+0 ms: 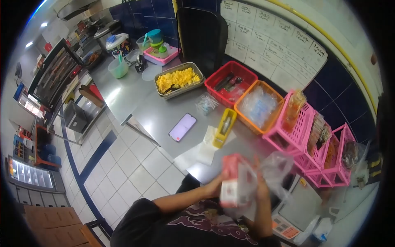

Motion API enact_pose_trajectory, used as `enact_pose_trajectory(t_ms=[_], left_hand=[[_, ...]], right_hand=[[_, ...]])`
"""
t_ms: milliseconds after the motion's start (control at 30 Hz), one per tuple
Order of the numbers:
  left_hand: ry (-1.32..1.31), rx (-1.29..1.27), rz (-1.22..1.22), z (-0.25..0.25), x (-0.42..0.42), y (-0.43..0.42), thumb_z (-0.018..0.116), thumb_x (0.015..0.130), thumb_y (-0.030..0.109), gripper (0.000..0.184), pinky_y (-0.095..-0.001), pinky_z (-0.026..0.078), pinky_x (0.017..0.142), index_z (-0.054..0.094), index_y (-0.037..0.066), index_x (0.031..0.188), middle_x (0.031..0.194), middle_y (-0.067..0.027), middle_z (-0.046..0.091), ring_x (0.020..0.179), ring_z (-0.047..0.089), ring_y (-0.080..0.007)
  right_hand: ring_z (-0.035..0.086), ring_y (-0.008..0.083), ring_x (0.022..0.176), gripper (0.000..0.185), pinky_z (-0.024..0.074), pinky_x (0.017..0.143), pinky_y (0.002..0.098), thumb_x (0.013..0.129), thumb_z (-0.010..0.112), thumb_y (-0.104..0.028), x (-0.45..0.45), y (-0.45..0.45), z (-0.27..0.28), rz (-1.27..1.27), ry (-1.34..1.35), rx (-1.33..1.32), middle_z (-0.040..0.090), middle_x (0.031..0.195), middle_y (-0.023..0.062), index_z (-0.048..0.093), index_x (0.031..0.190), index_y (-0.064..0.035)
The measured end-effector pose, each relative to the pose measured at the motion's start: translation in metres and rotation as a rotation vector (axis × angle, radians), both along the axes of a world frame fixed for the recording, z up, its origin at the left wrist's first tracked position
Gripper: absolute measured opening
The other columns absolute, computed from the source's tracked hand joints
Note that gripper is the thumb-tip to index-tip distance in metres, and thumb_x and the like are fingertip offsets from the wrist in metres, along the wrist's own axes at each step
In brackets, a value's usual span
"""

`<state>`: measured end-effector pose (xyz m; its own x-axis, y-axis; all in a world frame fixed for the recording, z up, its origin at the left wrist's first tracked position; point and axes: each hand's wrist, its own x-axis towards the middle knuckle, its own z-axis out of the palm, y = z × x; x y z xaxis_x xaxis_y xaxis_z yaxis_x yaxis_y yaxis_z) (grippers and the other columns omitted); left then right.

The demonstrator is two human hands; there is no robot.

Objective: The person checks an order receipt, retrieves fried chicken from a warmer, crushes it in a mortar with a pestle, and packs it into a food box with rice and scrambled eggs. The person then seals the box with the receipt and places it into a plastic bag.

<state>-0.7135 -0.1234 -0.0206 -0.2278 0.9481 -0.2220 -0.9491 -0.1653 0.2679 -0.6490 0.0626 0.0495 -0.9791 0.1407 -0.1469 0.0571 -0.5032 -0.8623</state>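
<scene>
Close to my body I hold a red-and-white box (229,192), blurred by motion, with a clear plastic bag (276,169) around or against its right side. My left hand (214,187) is closed on the box's left side. My right hand (262,183) is at the bag on the other side, its fingers blurred and partly behind the plastic; it seems to grip the bag. Just beyond the hands lie white paper sheets (201,152) and a long yellow box (225,128).
A phone (182,127) lies on the steel table (154,119). Behind it stand a tray of yellow food (179,80), a red basket (231,82) and an orange basket (259,107). Pink racks (314,140) stand right, above a scale (298,203).
</scene>
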Motion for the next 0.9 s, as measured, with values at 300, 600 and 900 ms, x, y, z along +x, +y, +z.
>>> enact_pose_trajectory(t_ms=[300,600,900], left_hand=[[1.449,-1.025,0.369,-0.069,-0.196,-0.050,0.058,0.091,0.026,0.026,-0.0403,0.053,0.068,0.070,0.005,0.100,0.084,-0.0165,0.070,0.071,0.068,-0.0287],[2.185,-1.317,0.224,-0.083,-0.422,0.008,0.060,0.087,0.020,0.018,-0.0455,0.057,0.069,0.075,0.010,0.085,0.094,-0.0147,0.072,0.080,0.072,-0.0333],[2.595,-1.020,0.169,-0.081,-0.442,0.003,0.063,0.080,0.014,0.009,-0.0426,0.057,0.066,0.071,0.009,0.082,0.094,-0.0082,0.066,0.084,0.071,-0.0268]], right_hand=[[0.045,0.0341,0.133,0.059,0.0384,0.111,0.0453,0.101,0.048,-0.037,0.003,0.021,-0.085,-0.111,-0.393,0.765,0.047,0.142,0.0215,0.033,0.151,-0.0100],[0.046,0.0411,0.133,0.054,0.0436,0.110,0.0521,0.102,0.043,-0.029,-0.012,-0.073,-0.168,-1.021,0.228,0.084,0.043,0.143,0.0277,0.032,0.147,-0.0016],[0.046,0.0423,0.132,0.056,0.0372,0.113,0.0545,0.101,0.039,-0.029,-0.018,-0.073,-0.173,-1.116,0.141,0.226,0.045,0.142,0.0256,0.033,0.146,0.0043]])
